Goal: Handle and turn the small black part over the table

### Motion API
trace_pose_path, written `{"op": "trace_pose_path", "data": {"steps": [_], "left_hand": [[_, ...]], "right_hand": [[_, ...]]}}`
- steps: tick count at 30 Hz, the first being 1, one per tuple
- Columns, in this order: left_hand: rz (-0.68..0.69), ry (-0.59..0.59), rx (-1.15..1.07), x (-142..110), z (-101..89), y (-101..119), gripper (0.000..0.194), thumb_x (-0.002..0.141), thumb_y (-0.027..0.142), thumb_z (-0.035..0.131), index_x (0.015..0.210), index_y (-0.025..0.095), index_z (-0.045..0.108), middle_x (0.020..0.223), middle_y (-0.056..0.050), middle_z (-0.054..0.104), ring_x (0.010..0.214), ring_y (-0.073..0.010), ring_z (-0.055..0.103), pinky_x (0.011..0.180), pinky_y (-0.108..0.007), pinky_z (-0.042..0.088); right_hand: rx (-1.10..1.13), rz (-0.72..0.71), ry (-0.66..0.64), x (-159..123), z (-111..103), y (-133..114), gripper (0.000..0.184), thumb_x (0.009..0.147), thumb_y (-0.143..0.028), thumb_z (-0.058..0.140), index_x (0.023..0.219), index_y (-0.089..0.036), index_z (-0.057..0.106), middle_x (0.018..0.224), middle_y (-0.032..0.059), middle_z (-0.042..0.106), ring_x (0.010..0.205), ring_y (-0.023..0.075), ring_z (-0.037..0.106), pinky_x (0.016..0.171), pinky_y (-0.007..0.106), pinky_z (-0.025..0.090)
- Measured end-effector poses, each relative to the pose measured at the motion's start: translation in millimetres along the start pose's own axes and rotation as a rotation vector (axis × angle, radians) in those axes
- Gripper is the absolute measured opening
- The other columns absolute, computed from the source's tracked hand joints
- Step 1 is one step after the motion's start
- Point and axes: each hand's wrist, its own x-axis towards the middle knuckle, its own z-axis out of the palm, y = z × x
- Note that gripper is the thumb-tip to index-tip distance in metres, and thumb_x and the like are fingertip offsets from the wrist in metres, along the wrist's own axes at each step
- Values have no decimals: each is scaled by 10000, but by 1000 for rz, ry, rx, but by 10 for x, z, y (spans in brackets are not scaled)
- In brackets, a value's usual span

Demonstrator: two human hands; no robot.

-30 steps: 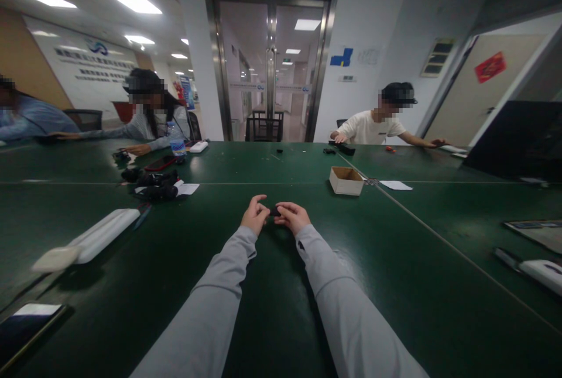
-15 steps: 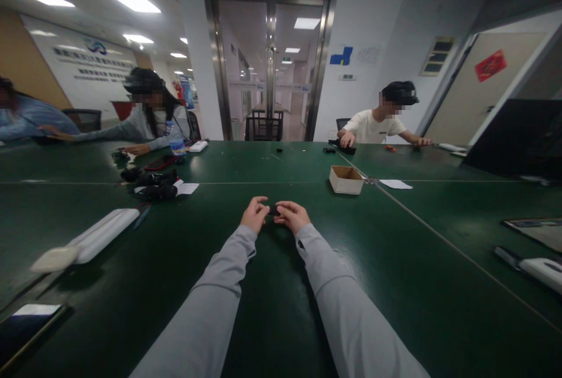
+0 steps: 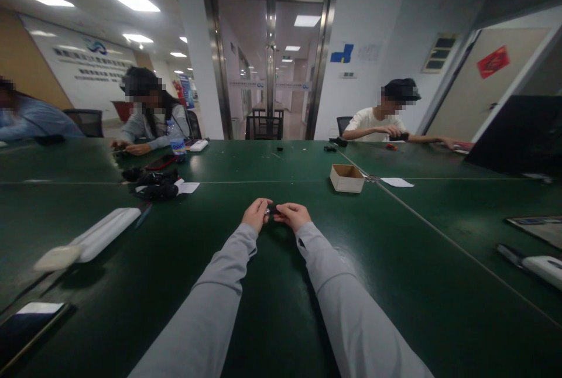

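Note:
My left hand [image 3: 255,214] and my right hand [image 3: 293,215] meet over the green table [image 3: 281,284], arms in grey sleeves stretched forward. Both pinch a small black part [image 3: 273,210] between their fingertips; a bit of pale metal shows at its left end. The fingers of both hands are curled closed on it. What the part is stays too small to tell.
An open cardboard box [image 3: 346,178] stands to the far right of my hands. A pile of black parts [image 3: 154,185] and white paper lie far left. A long white case [image 3: 94,236] and a phone [image 3: 26,325] lie at left. Other people sit along the far edge.
My hands have stayed in place with the part; my left forefinger has curled in. The person at far right has drawn both hands together. The person at the far left has pulled an outstretched arm in.

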Motion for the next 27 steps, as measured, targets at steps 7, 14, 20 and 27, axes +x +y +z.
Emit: {"op": "trace_pose_path", "data": {"steps": [7,14,20,27], "left_hand": [[39,-30,-6,-5,-3,1,293,726,353,482,939,163,547,485,49,451,357,-53,367,364,-161,266],[50,-9,42,-4,-8,0,290,723,328,490,966,181,547,571,35,510,371,-47,393,371,-162,289],[39,-29,54,-15,-13,12,282,763,368,444,937,177,558,520,37,478,372,-57,392,377,-165,295],[38,-31,67,-33,-3,37,290,768,376,426,925,170,556,464,49,442,360,-64,368,371,-170,293]], "right_hand": [[9,9,24,47,-14,23,135,603,-172,728,580,-96,618,497,34,579,458,128,586,475,198,541],[10,7,22,54,-36,42,139,581,-187,738,584,-112,621,515,33,596,472,135,588,486,218,548],[1,14,65,85,-32,68,159,578,-195,741,561,-109,608,494,26,584,445,125,576,459,206,536],[10,5,41,74,-42,67,163,584,-204,734,573,-101,608,504,26,577,450,128,581,470,209,535]]}}
